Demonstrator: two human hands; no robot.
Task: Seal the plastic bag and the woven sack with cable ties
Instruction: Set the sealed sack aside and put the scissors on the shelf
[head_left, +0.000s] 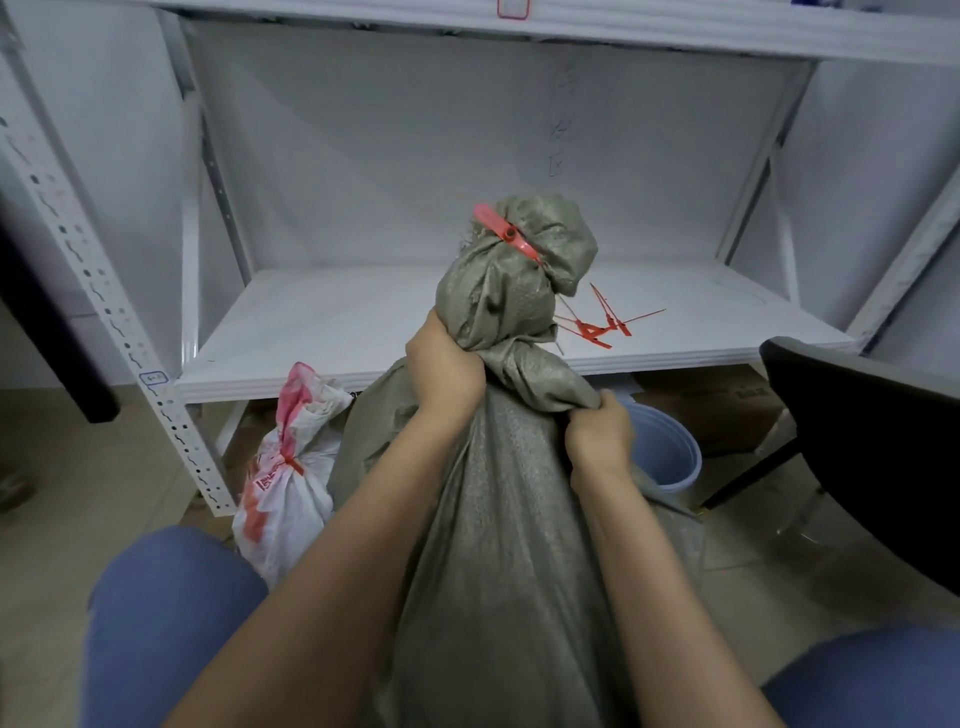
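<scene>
Grey-green woven sack (519, 545): stood upright between the person's knees, in front of the shelf; its neck was bunched and twisted, and the top knob rose above the shelf board.
Red cable tie (506, 236): was cinched round the sack's neck just under the top knob, tag end pointing up and left.
Left grip (444, 364): fingers were curled tight round the twisted neck below the tie, the forearm reaching up from lower left.
Right grip (600, 436): sat lower and to the right, fist closed on a fold of sack cloth.
Plastic bag (283, 488): white with red print, lay on the floor just left of the sack, its neck gathered by a red tie (291, 462).
Spare ties (602, 325): a loose red heap lay on the board, just right of the sack's neck.
Shelf (337, 322): was a white rack with perforated uprights.
Floor (78, 493): had pale tiles; a blue bucket (670, 452) stood beyond the right grip and a dark chair (872, 441) at far right.
</scene>
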